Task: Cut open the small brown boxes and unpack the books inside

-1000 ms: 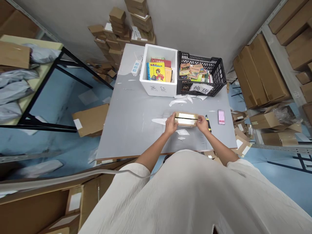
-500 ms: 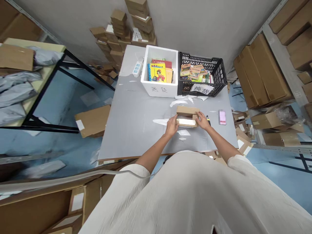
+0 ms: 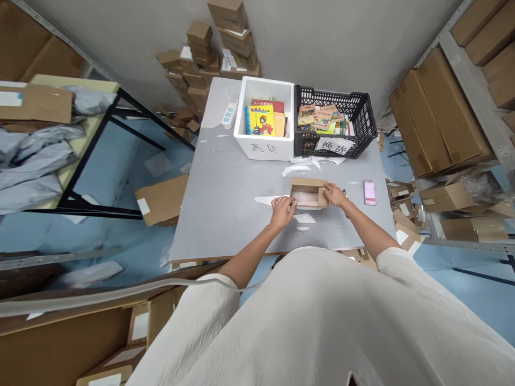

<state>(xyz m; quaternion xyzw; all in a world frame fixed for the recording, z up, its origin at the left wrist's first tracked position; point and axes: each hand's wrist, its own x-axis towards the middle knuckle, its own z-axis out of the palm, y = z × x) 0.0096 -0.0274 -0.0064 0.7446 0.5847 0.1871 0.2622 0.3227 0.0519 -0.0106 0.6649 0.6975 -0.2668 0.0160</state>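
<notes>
A small open cardboard box (image 3: 309,183) rests on the grey table (image 3: 225,214), its opening facing up. Pale pinkish-white material (image 3: 304,199) shows inside; I cannot make out what it is. My left hand (image 3: 282,211) is at the box's left front corner, fingers bent onto the edge. On the other end, my right hand (image 3: 335,194) grips the right wall with the thumb and fingers. A black and yellow tool (image 3: 345,195), perhaps a cutter, lies partly covered by my right wrist. Torn white paper (image 3: 304,218) lies just in front of the box.
Behind the box stand a white foam bin (image 3: 263,147) with books and a black plastic crate (image 3: 336,128) with small books. A phone (image 3: 369,192) lies at the right, a power strip (image 3: 229,114) at the back left. Cardboard boxes (image 3: 436,115) fill the right side.
The box's bright near flap no longer shows, and its inside has come into view. My left hand has shifted slightly down at the corner; my right hand stays on the right end.
</notes>
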